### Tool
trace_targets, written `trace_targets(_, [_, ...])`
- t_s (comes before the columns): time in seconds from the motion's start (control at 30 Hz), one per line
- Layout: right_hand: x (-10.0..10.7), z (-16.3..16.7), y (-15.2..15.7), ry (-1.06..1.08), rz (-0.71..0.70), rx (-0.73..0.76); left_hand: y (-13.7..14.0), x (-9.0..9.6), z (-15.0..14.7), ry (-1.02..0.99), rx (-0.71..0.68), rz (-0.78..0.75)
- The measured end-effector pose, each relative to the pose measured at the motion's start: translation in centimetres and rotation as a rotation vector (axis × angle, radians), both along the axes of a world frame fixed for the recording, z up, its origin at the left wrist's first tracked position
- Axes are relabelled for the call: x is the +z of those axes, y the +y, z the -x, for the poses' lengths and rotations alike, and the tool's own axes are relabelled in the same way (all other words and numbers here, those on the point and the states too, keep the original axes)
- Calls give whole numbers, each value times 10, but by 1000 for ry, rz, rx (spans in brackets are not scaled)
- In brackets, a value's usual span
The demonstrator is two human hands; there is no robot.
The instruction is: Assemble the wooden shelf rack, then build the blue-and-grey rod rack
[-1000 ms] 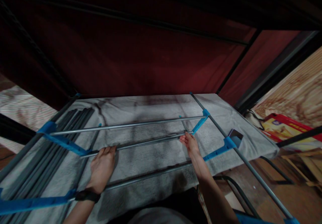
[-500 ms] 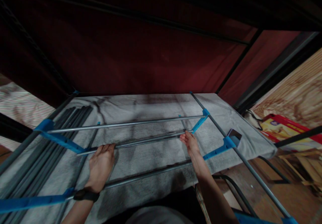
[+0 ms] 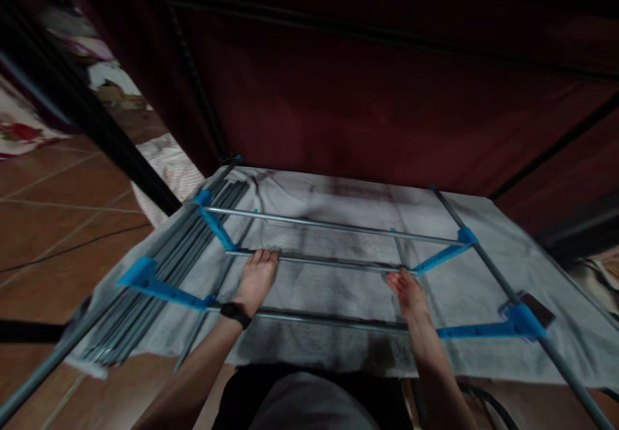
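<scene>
My left hand (image 3: 258,280), with a dark band at the wrist, is closed over a thin grey metal tube (image 3: 333,262) near its left end. My right hand (image 3: 409,291) pinches the same tube near its right end, beside the tip of a blue plastic bracket (image 3: 442,258). Another blue bracket (image 3: 216,225) meets the tube's left end. These brackets belong to a rack frame of grey tubes, with a back crossbar (image 3: 329,225) and a front crossbar (image 3: 333,320) on either side of the held tube. Whether its ends are seated in the brackets I cannot tell.
Several loose grey tubes (image 3: 169,275) lie bundled at the left on a pale cloth-covered surface (image 3: 338,294). A phone-like dark object (image 3: 538,309) lies at the right, partly behind a bracket. A dark red panel (image 3: 362,114) rises behind. Tiled floor (image 3: 48,236) shows at left.
The view has swung left, bringing the tiled floor into sight and taking the red and yellow box out. Both hands stay on the tube, near its two ends.
</scene>
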State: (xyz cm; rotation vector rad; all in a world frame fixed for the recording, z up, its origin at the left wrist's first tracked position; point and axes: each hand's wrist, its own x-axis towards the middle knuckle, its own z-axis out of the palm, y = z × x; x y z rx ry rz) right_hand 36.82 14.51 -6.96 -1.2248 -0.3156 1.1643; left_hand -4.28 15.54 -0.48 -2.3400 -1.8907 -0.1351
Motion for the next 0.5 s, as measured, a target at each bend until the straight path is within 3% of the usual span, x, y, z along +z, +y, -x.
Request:
trace_targets(0.17, [-19,-5,0,18,54,14,-1,-8,2,1,-39,-1])
trace_targets(0.5, [-24,-9,-4,-25,96,31,-5,-26,2,-40,-65,-38])
